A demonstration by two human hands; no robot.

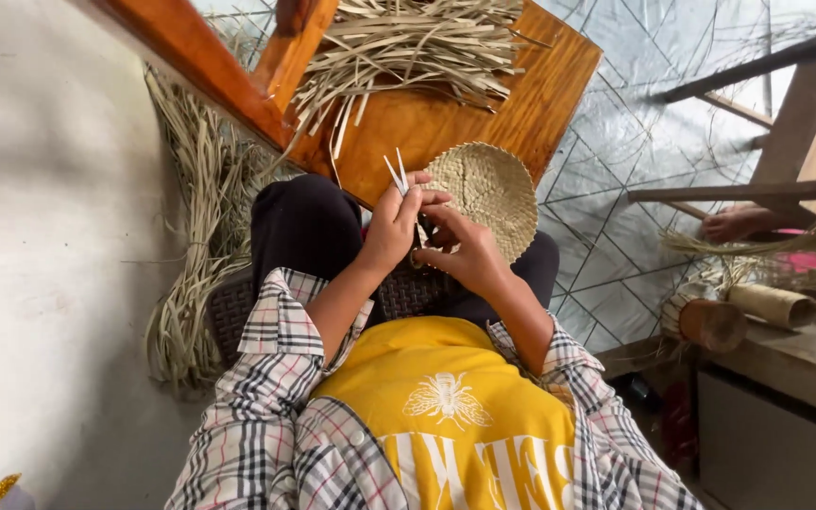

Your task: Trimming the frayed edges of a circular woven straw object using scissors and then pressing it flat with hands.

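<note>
A round woven straw piece [491,194] rests over my lap, its edge against the wooden stool [531,104]. My right hand [463,253] grips its near edge from below. My left hand [392,225] pinches two pale straw strips [397,174] that stick up between its fingers, right beside the woven piece. Both hands touch at the fingertips. I wear a plaid shirt over a yellow top, with dark trousers.
Loose straw strips [408,47] lie heaped on the wooden stool. A long bundle of straw [195,227] lies on the floor at the left. At the right stand wooden furniture legs [786,132], rolled straw [774,304], and part of another person's limb [739,223].
</note>
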